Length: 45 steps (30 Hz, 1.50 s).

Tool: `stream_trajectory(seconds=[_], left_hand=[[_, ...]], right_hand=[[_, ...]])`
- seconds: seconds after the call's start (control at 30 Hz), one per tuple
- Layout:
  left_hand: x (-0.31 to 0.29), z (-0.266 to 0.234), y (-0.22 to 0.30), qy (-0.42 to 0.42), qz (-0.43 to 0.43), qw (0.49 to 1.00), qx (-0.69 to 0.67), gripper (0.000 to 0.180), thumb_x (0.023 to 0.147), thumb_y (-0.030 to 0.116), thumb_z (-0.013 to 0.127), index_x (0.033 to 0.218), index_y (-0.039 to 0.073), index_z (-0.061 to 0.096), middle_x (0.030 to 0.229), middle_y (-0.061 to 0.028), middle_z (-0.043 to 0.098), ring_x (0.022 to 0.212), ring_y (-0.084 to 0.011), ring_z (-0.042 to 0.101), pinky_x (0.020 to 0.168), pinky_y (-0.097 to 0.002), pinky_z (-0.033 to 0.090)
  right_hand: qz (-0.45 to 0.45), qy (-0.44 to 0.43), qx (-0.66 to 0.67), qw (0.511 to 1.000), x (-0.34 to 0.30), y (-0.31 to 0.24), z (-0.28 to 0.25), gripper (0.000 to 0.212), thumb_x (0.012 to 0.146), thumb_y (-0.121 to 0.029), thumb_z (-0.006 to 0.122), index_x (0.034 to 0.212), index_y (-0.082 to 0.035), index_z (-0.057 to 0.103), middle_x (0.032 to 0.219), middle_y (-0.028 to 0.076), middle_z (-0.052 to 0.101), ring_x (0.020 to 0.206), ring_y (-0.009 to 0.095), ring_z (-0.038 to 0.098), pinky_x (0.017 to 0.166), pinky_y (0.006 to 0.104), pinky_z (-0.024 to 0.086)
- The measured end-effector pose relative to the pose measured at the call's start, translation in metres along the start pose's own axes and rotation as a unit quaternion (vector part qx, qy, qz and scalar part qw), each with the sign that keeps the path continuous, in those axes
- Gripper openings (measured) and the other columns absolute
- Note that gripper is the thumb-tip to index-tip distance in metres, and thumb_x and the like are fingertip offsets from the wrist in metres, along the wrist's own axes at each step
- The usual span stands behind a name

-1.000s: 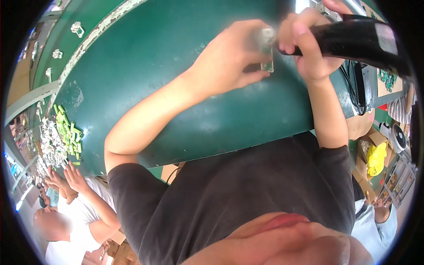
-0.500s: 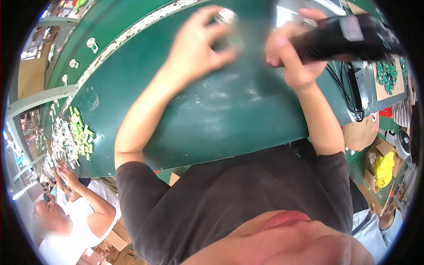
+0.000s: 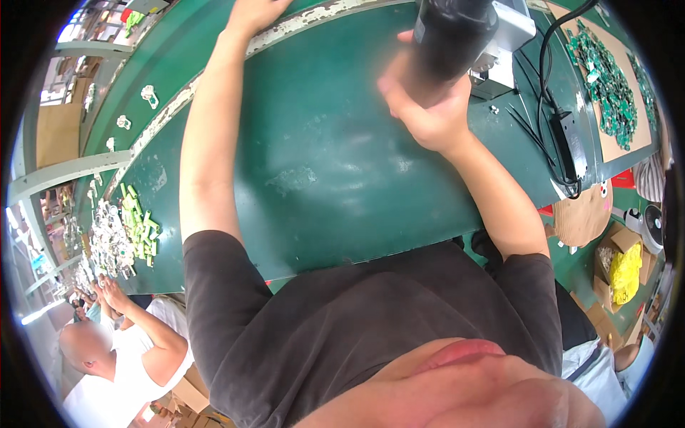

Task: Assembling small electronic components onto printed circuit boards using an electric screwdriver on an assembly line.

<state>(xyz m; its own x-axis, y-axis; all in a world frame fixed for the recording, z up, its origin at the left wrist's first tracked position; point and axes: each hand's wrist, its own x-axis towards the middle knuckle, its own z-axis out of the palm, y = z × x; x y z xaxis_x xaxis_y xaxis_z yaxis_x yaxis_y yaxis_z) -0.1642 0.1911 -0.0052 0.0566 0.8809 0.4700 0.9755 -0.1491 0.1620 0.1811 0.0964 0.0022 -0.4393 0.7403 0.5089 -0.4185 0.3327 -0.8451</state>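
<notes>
"Starting from the left end of the green table (image 3: pixel 321 214), what do you see?"

"A person in a white shirt (image 3: pixel 132 364) just off that end, hands raised close to the table's left corner. On that end lies a heap of clear and silvery parts (image 3: pixel 110 242). Right beside it, also on the table, is a heap of bright green pieces (image 3: pixel 141 227)."

"And along the table's far side?"

"There's a chipped, pale rim (image 3: pixel 307 20). Beyond it runs a green strip (image 3: pixel 185 43), where a few small clear parts (image 3: pixel 148 96) stand apart from one another."

"Where's the left hand?"

"Past the table's far rim, over that strip. The left hand (image 3: pixel 258 13) is cut off by the upper edge of the view, so I can't tell whether it's holding anything or how its fingers stand."

"The right one, then?"

"Over the table's far part, right of its middle. The right hand (image 3: pixel 432 121) is wrapped round a thick black tool (image 3: pixel 453 39), raised above the tabletop. Some of the fingers are blurred."

"Anything next to it?"

"A pale grey device (image 3: pixel 503 43) on the table's far right part; I can't tell whether tool and device touch. Nearer the table's right end are a black cable (image 3: pixel 545 60) and a black adapter (image 3: pixel 569 143). Furthest right, at that end, a brown sheet (image 3: pixel 614 151) bears a heap of dark green pieces (image 3: pixel 606 93)."
</notes>
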Motion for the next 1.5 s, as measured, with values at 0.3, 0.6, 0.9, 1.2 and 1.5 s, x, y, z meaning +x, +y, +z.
stream_trajectory(seconds=[0.3,0.6,0.9,1.2,1.5], left_hand=[[0.034,0.019,0.039,-0.046,-0.132,0.990,0.029,0.028,0.084,0.020,0.066,0.107,0.003,0.063,0.120,-0.0233,0.060,0.109,-0.0436,0.061,0.092,-0.0520,0.051],[-0.080,-0.047,0.127,-0.114,0.070,0.978,-0.158,0.030,0.076,0.013,0.070,0.105,0.005,0.069,0.120,-0.0165,0.063,0.111,-0.0357,0.064,0.091,-0.0431,0.056],[-0.126,-0.027,0.187,-0.019,0.305,0.927,-0.216,0.019,0.075,0.005,0.072,0.094,0.007,0.075,0.131,-0.0137,0.060,0.118,-0.0342,0.060,0.097,-0.0450,0.053],[-0.141,-0.023,0.181,-0.082,0.171,0.912,-0.363,0.022,0.075,0.013,0.083,0.092,0.004,0.073,0.147,-0.0159,0.055,0.131,-0.0381,0.056,0.103,-0.0448,0.052],[-0.131,-0.024,0.185,-0.075,0.192,0.910,-0.360,0.023,0.073,0.016,0.088,0.092,0.007,0.078,0.142,-0.0163,0.060,0.124,-0.0360,0.061,0.101,-0.0429,0.054]], right_hand=[[-0.035,0.011,-0.015,0.999,0.000,0.005,-0.004,0.056,0.085,0.014,0.065,0.135,0.002,0.044,0.076,0.006,0.064,0.056,0.012,0.059,0.051,0.0273,0.047],[-0.223,0.072,0.011,0.972,0.041,-0.058,-0.037,0.050,0.094,0.005,0.056,0.139,0.001,0.035,0.071,0.007,0.053,0.053,0.016,0.052,0.051,0.0302,0.046],[-0.213,0.152,-0.183,0.947,0.061,-0.039,-0.055,0.055,0.097,0.004,0.055,0.148,0.000,0.036,0.073,0.004,0.051,0.052,0.012,0.051,0.050,0.0264,0.046],[-0.052,0.008,0.052,0.997,0.032,-0.048,-0.042,0.016,0.095,0.000,0.048,0.103,0.003,0.061,0.071,0.005,0.046,0.055,0.017,0.045,0.052,0.0351,0.039],[-0.101,0.010,0.040,0.994,0.017,-0.016,-0.011,0.058,0.097,0.001,0.060,0.143,-0.008,0.026,0.067,0.004,0.048,0.046,0.013,0.046,0.049,0.0283,0.046]])
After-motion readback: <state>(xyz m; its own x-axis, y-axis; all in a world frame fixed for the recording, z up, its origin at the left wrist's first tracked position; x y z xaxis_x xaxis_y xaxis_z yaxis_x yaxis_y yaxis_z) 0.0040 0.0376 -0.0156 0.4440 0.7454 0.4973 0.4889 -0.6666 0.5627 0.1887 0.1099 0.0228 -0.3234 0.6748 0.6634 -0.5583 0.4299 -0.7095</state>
